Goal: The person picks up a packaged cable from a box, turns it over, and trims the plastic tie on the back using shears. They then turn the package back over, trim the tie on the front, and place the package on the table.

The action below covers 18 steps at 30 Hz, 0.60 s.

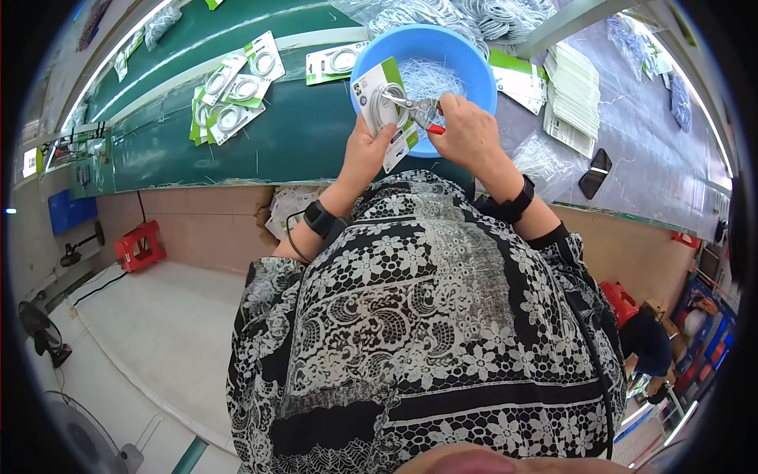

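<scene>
white-and-green backing card with coiled grey cable clamped in left hand, held over round blue plastic basin on green work surface, red-handled metal cutters gripped tight in right hand, tips set against the coil, similar carded cables laid left of basin

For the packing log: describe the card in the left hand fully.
The card is white cardboard with a green corner and dark print, a pale cable coiled on its face. Tilted over the blue basin, it is gripped from below by the left hand; the cutter in the right hand meets the coil.
</scene>
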{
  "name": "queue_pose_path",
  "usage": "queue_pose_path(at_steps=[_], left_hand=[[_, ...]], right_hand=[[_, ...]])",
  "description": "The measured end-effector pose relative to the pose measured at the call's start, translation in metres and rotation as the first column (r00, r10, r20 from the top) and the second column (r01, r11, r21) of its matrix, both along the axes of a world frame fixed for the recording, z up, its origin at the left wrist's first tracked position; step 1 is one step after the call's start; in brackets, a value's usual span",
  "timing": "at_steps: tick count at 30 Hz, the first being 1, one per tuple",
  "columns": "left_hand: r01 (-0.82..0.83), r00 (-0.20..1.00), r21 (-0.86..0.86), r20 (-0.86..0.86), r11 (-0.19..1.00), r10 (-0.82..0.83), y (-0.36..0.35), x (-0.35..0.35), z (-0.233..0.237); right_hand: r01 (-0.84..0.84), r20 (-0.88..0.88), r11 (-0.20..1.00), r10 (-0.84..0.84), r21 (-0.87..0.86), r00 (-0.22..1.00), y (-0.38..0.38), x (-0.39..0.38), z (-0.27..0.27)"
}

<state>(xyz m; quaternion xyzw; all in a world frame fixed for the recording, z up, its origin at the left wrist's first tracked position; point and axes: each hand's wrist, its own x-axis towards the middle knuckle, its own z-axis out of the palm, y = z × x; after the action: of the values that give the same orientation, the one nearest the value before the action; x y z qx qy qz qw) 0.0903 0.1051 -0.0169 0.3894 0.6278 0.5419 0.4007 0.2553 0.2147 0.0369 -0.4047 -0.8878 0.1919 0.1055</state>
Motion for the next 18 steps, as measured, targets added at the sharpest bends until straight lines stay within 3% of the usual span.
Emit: queue_pose_path(at_steps=[2, 4, 6, 9, 10, 13, 18], left_hand=[[-0.013, 0.998, 0.005, -0.060, 1.000, 0.013, 0.001, 0.001, 0.002], [-0.029, 0.983, 0.015, -0.179, 0.999, 0.032, 0.004, 0.003, 0.005], [-0.014, 0.982, 0.020, -0.189, 1.000, 0.018, 0.006, 0.000, 0.007], [0.012, 0.977, 0.030, -0.214, 0.999, -0.005, 0.006, -0.006, 0.007], [0.025, 0.967, -0.005, -0.254, 1.000, -0.026, 0.005, -0.007, 0.005], [0.063, 0.941, -0.082, -0.326, 0.995, -0.087, 0.005, -0.002, 0.002], [0.109, 0.901, -0.013, -0.421, 0.994, -0.104, 0.007, 0.008, 0.013]], right_hand=[[0.000, 0.006, 1.000, 0.000, 0.003, 1.000, 0.001, -0.001, 0.000], [0.005, 0.067, 0.993, 0.002, -0.115, 0.998, 0.004, 0.002, -0.005], [0.013, 0.099, 0.985, 0.005, -0.174, 0.995, 0.008, 0.007, -0.015], [-0.062, -0.184, 0.912, -0.016, -0.406, 0.983, 0.017, 0.008, -0.025], [-0.061, -0.183, 0.912, -0.015, -0.406, 0.983, 0.021, 0.008, -0.028], [-0.145, -0.555, 0.812, -0.243, -0.565, 0.796, 0.027, -0.005, -0.021], [-0.190, -0.683, 0.843, -0.253, -0.503, 0.686, 0.022, -0.036, -0.044]])
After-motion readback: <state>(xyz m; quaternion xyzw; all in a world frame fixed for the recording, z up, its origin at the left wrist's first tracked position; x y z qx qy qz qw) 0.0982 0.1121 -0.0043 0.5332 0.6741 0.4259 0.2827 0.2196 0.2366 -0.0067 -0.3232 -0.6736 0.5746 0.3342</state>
